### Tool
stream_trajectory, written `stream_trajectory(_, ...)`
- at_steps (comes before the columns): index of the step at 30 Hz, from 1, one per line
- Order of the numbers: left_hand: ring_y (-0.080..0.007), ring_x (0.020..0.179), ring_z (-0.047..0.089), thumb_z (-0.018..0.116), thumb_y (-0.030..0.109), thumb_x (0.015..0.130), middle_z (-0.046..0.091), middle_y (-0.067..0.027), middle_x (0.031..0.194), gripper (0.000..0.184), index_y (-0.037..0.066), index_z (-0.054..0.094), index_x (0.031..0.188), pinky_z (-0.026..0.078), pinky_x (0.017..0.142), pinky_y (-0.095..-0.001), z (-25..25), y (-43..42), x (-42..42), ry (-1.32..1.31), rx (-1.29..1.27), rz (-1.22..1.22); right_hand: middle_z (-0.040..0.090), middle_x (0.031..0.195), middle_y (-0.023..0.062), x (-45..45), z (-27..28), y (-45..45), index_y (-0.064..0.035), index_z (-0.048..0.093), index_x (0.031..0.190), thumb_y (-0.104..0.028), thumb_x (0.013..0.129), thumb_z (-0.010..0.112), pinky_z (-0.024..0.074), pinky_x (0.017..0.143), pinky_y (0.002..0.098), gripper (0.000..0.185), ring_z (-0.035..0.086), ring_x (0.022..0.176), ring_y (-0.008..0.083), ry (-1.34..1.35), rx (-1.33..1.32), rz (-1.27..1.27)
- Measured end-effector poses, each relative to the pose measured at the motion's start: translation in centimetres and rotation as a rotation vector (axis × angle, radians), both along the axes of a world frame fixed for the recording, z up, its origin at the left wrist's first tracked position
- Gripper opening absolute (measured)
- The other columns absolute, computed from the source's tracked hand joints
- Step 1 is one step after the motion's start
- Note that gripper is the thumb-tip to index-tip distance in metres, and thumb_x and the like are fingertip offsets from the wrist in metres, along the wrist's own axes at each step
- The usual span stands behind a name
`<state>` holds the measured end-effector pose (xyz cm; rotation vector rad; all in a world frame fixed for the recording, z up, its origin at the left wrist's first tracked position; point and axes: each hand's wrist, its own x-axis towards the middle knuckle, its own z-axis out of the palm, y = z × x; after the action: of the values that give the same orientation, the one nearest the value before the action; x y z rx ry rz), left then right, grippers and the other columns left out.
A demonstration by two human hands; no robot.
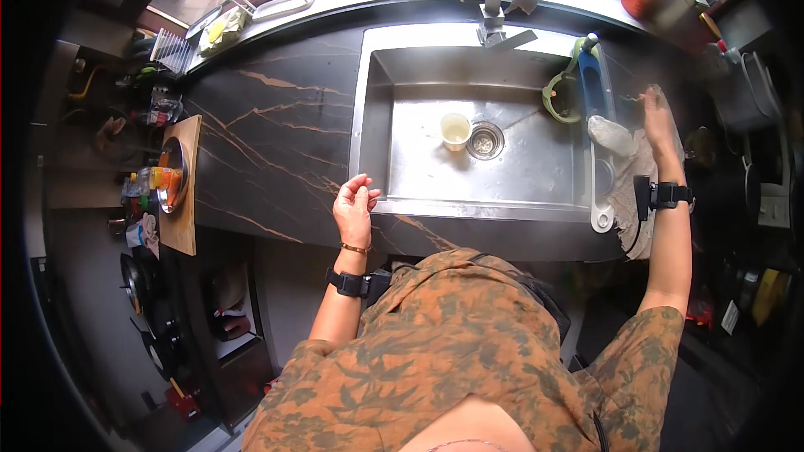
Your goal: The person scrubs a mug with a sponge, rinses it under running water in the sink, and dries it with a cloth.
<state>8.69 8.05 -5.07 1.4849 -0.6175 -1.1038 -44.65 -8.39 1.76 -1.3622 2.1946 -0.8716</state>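
One left hand [356, 205] half-open, empty, at sink's [469, 211] eight o'clock; right hand [658, 121] likely reaching past cloth [638, 201] at three, grip unclear, needing fingertip control.

Readable texts, labels, brands, numbers, signs: none.
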Motion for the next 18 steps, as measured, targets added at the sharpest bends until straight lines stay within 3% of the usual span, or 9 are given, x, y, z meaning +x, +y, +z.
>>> stream_trajectory(1,-0.0107,0.077,0.063,0.051,0.006,0.093,0.061,-0.0036,0.101,0.019,0.003,0.056,0.11,0.05,0.066,-0.0205,0.1,0.1,0.1,0.002,-0.013,-0.003,0.066,0.091,0.0116,-1.9,0.0,-0.2,0.0027,0.065,0.096,-0.065,0.088,0.039,0.0465,0.078,0.0351,0.073,0.062,0.083,0.0241,0.163,-0.029,-0.113)
stream_trajectory(3,-0.0107,0.078,0.063,0.051,0.007,0.093,0.061,-0.0035,0.101,0.018,0.003,0.056,0.11,0.05,0.066,-0.0206,0.3,0.3,0.4,0.005,-0.036,-0.002,0.065,0.077,0.0101,-4.3,0.0,-0.4,0.0023,0.065,0.086,-0.066,0.087,0.039,0.0485,0.065,0.0335,0.073,0.063,0.069,0.0209,-0.033,-0.208,-0.241)
stream_trajectory(4,-0.0108,0.078,0.063,0.051,0.006,0.093,0.061,-0.0037,0.101,0.018,0.003,0.056,0.11,0.05,0.065,-0.0205,0.4,0.4,0.6,-0.002,-0.029,0.009,0.064,0.074,0.0078,-4.7,1.0,-0.1,-0.0009,0.064,0.083,-0.061,0.086,0.051,0.0484,0.052,0.0264,0.061,0.063,0.059,0.0165,-0.196,-0.12,-0.307)
stream_trajectory(7,-0.0106,0.077,0.063,0.051,0.006,0.093,0.061,-0.004,0.101,0.019,0.003,0.056,0.11,0.05,0.064,-0.0202,0.4,0.7,1.5,-0.014,-0.04,0.042,0.063,0.072,0.0046,-1.8,2.2,0.2,-0.0045,0.062,0.085,-0.049,0.082,0.065,0.0472,0.046,0.019,0.045,0.061,0.054,0.0115,-0.565,-0.205,-0.223)
stream_trajectory(8,-0.0106,0.077,0.062,0.051,0.006,0.093,0.061,-0.0045,0.101,0.019,0.002,0.056,0.111,0.049,0.063,-0.02,0.2,0.8,1.9,-0.02,-0.05,0.056,0.063,0.074,0.0033,0.0,3.0,0.5,-0.0053,0.061,0.091,-0.039,0.079,0.072,0.0504,0.047,0.0183,0.037,0.06,0.055,0.0113,-0.661,-0.141,-0.156)
stream_trajectory(11,-0.0102,0.078,0.062,0.05,0.006,0.093,0.062,-0.0038,0.101,0.019,0.003,0.056,0.111,0.05,0.064,-0.0201,0.1,1.2,2.4,-0.026,-0.056,0.09,0.065,0.079,0.0015,1.2,0.2,-1.2,-0.004,0.067,0.096,-0.029,0.083,0.071,0.0482,0.055,0.0208,0.028,0.06,0.066,0.0073,-0.54,-0.21,0.071)
stream_trajectory(12,-0.0101,0.078,0.062,0.05,0.006,0.093,0.062,-0.0036,0.1,0.019,0.004,0.056,0.111,0.05,0.064,-0.0204,0.2,1.2,2.4,-0.027,-0.056,0.097,0.066,0.083,0.0012,1.4,0.2,-1.7,-0.0029,0.069,0.1,-0.024,0.085,0.068,0.0476,0.065,0.0219,0.026,0.06,0.075,0.0072,-0.396,-0.296,0.039)
stream_trajectory(16,-0.0105,0.078,0.062,0.05,0.005,0.093,0.061,-0.0044,0.1,0.019,0.002,0.055,0.111,0.048,0.063,-0.0197,0.2,1.5,2.2,-0.024,-0.046,0.131,0.069,0.091,0.0055,2.7,2.3,-2.7,-0.0022,0.068,0.103,-0.023,0.087,0.066,0.0478,0.074,0.0237,0.026,0.061,0.079,0.0114,-0.013,-0.75,-0.128)
stream_trajectory(18,-0.0104,0.078,0.062,0.05,0.006,0.093,0.061,-0.0042,0.1,0.019,0.002,0.055,0.111,0.048,0.063,-0.0196,0.1,1.4,2.0,-0.022,-0.031,0.14,0.067,0.102,0.0069,3.5,3.4,-2.0,-0.0042,0.068,0.103,-0.018,0.086,0.065,0.0479,0.079,0.0282,0.022,0.062,0.09,0.0169,0.25,-0.874,-0.117)
